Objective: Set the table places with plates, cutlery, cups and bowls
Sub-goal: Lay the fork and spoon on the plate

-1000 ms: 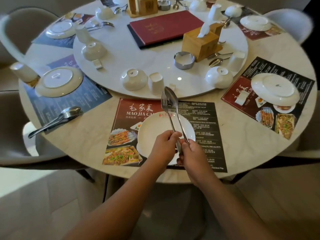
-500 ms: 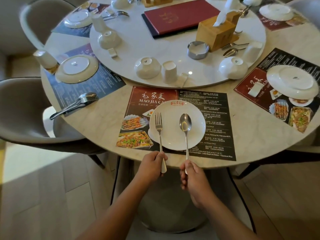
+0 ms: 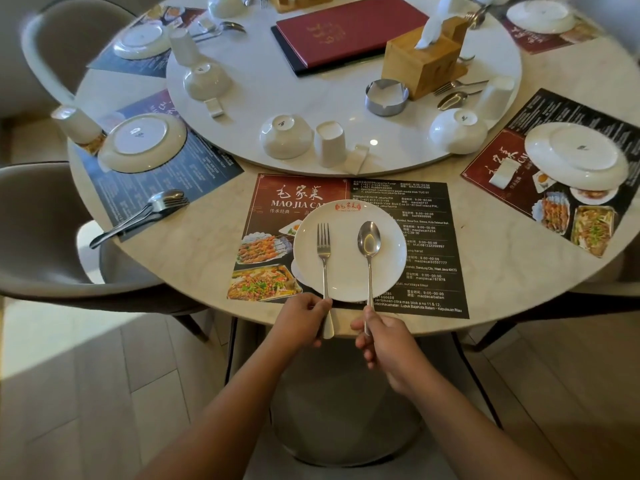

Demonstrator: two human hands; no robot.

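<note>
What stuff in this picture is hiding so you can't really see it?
Head view:
- End of the spoon handle: inside the right hand.
- Whether the fork in the left hand touches the plate: unclear from above.
- Placemat print: too small, partly under the plate.
- Inside the bowl and cup: both upside down.
- Far bowl: cut off by the top edge.

A white turntable (image 3: 277, 84) sits mid-view. On it, a red menu (image 3: 349, 29) lies at 12 o'clock, a wooden tissue box (image 3: 422, 60) at 3 (one tissue poking up) and a steel ashtray (image 3: 387, 97) at 4, just beside the box. A printed placemat (image 3: 426, 237) lies at 6; a grey chair (image 3: 45, 216) stands at 8.
</note>
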